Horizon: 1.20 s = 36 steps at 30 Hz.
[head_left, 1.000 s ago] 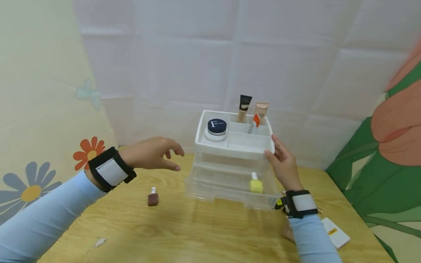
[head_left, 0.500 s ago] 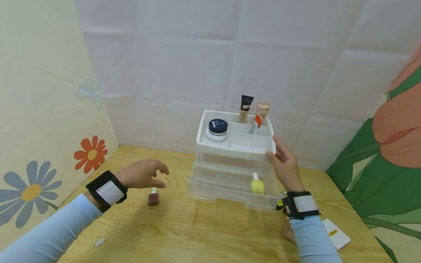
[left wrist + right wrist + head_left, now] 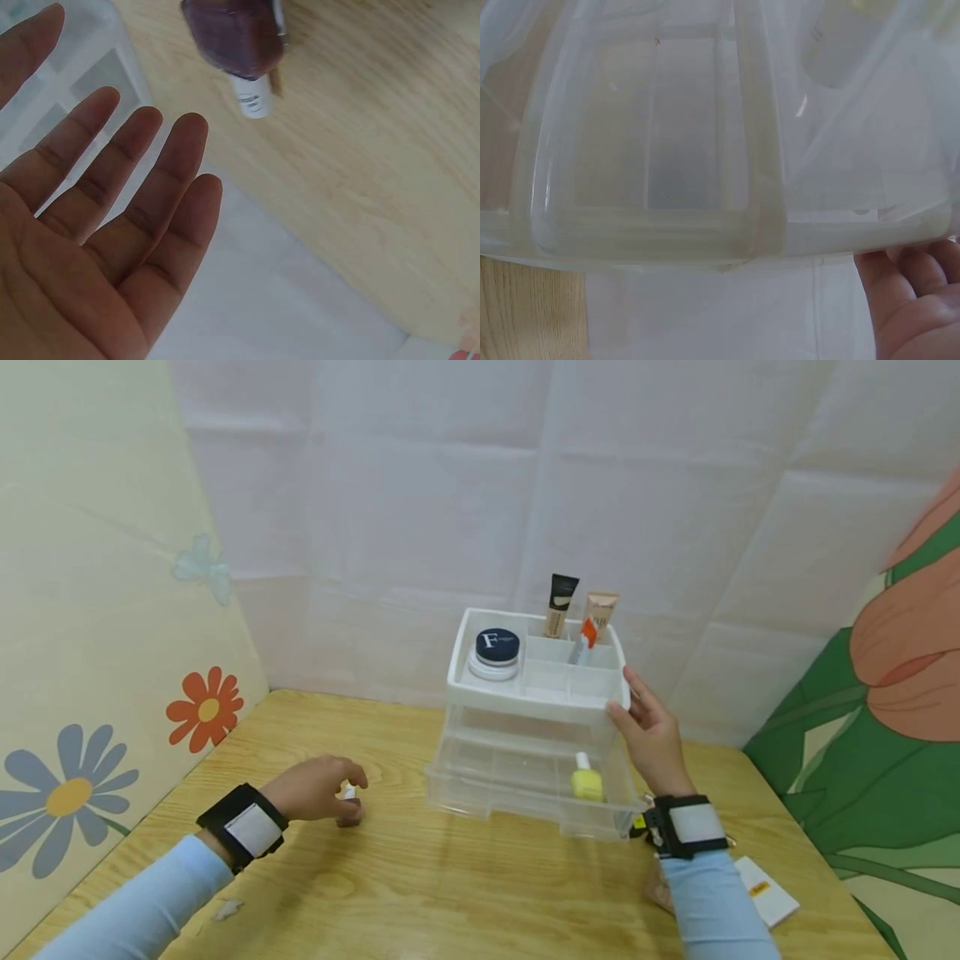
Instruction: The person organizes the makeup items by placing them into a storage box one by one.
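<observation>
In the head view my left hand [image 3: 311,787] hovers low over the table, thumb and fingers spread beside a dark brown nail polish bottle [image 3: 349,817]. The left wrist view shows its fingers [image 3: 180,161] nearly straight and apart from that bottle [image 3: 236,34]. My right hand [image 3: 654,739] grips the upper right corner of a white drawer organizer [image 3: 487,700], thumb in front and fingers along the side. A clear lower drawer [image 3: 517,802] is pulled out, with a yellow nail polish bottle [image 3: 587,783] standing inside.
On the organizer's top sit a dark-lidded jar [image 3: 496,647], a black-capped tube [image 3: 559,606], a beige tube [image 3: 602,606] and an orange-tipped item [image 3: 588,633]. A white box [image 3: 767,892] lies right of my right forearm. A pale torn patch [image 3: 227,908] marks the wooden table.
My left hand has come down and leftward from beside the organizer to the brown nail polish bottle. My right hand keeps its grip on the organizer's corner.
</observation>
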### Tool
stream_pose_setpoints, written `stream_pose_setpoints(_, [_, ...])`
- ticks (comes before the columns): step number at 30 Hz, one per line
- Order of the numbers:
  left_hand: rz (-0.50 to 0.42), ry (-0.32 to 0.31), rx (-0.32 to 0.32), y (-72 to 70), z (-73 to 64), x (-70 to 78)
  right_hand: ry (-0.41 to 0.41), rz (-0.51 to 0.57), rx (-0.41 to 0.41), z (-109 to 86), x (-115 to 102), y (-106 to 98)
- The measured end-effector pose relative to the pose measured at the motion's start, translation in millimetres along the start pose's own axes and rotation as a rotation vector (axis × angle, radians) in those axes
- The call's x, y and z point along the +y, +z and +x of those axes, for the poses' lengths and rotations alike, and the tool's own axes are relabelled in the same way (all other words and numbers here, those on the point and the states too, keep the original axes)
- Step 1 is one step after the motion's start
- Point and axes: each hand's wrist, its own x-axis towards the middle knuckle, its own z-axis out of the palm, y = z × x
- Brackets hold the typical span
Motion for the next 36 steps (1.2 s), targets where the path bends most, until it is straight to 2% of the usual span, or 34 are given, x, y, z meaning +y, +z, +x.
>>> stream_pose_setpoints(4, [0.017,-0.005,0.004,8.8,0.8,-7.7,-0.010,0.014,0.001,0.3,-0.1,0.2])
stream_pose_setpoints(11, [0.025,0.032,0.010,20.6,3.0,-16.9,-0.011,0.001,-0.001,0.5,-0.1,0.2])
stream_pose_setpoints(17, [-0.002,0.030,0.002,28.7,7.0,-23.0,0.004,0.005,-0.001,0.6,-0.2,0.9])
stream_pose_setpoints(23, [-0.004,0.065,0.014,36.2,9.6,-28.4,0.007,0.037,0.006,0.5,-3.0,1.1])
stream_pose_setpoints(29, [-0.001,0.093,0.031,39.1,9.8,-28.3,0.024,0.013,0.000,0.7,-4.0,0.9])
stream_pose_setpoints(36, [0.016,0.086,0.041,39.7,9.9,-24.3,0.025,-0.010,-0.006,0.3,-2.8,0.2])
